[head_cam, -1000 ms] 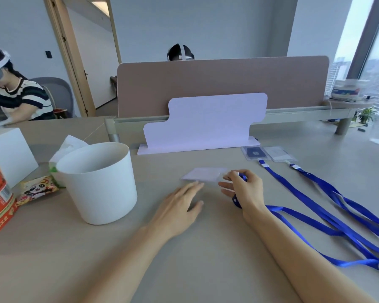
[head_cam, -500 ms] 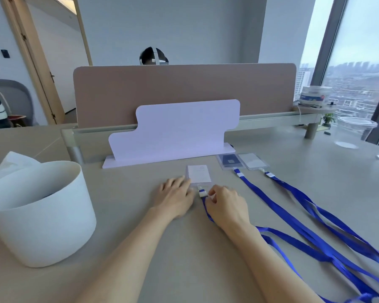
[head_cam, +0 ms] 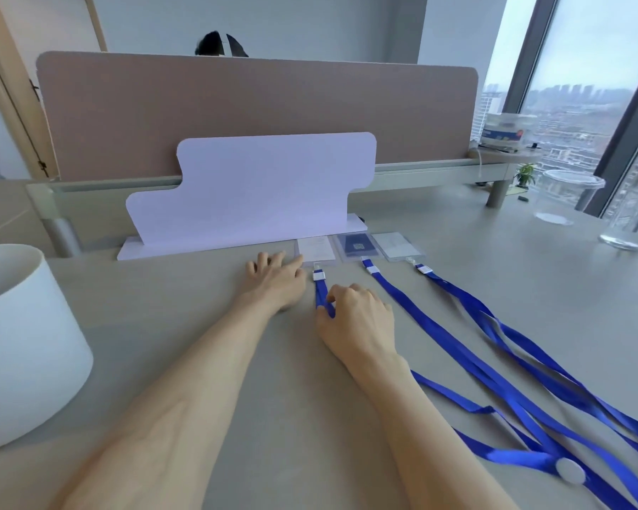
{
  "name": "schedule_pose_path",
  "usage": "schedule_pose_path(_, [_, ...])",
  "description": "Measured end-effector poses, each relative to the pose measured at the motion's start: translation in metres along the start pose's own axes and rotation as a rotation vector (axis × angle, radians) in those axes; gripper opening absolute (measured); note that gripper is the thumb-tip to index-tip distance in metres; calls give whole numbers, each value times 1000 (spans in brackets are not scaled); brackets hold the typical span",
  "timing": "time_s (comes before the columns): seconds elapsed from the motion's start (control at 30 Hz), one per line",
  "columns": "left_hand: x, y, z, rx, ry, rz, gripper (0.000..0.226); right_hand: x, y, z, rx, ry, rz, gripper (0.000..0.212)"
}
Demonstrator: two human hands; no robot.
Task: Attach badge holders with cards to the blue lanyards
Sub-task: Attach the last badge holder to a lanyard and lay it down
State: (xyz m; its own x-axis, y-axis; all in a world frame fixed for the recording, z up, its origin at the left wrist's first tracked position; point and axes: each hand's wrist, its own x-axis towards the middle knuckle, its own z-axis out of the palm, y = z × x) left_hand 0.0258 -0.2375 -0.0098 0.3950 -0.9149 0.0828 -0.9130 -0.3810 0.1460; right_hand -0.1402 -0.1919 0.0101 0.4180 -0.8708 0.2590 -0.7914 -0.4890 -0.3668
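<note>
Three clear badge holders lie in a row before the white stand: the left one (head_cam: 315, 249) holds a white card, the middle one (head_cam: 356, 245) a dark blue card, the right one (head_cam: 397, 245) a pale card. Each hangs on a blue lanyard. My right hand (head_cam: 358, 318) pinches the left lanyard's strap (head_cam: 321, 292) just below its white clip (head_cam: 319, 276). My left hand (head_cam: 275, 277) lies flat on the table, its fingertips touching the left holder's corner. The other two lanyards (head_cam: 457, 325) trail to the right front.
A white bucket (head_cam: 23, 340) stands at the left. A white cardboard stand (head_cam: 251, 193) and a brown desk divider (head_cam: 258, 112) close off the back. Clear plastic cups (head_cam: 564, 196) sit at the far right by the window. A person's head shows behind the divider.
Both hands have pushed the left badge holder and its lanyard away from me, up beside the other two holders. The view has swung to the right, so the bucket now sits at the left edge.
</note>
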Motion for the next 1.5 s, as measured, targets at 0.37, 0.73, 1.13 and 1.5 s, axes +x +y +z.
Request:
schedule_pose_path(0.37, [-41, -2, 5, -297, 168, 379, 54, -1, 1, -6, 49, -28, 62, 22])
schedule_pose_path(0.73, [-77, 10, -5, -175, 6, 321, 48, -42, 21, -37, 94, -78, 93, 23])
schedule_pose_path(1.13, [-102, 32, -19, -40, -159, 156, 51, -121, 54, -94, 314, -256, 228, 25])
schedule_pose_path(1.5, [-112, 46, -18, -10, -161, 37, 51, -184, 82, -135, 272, -214, 243, 28])
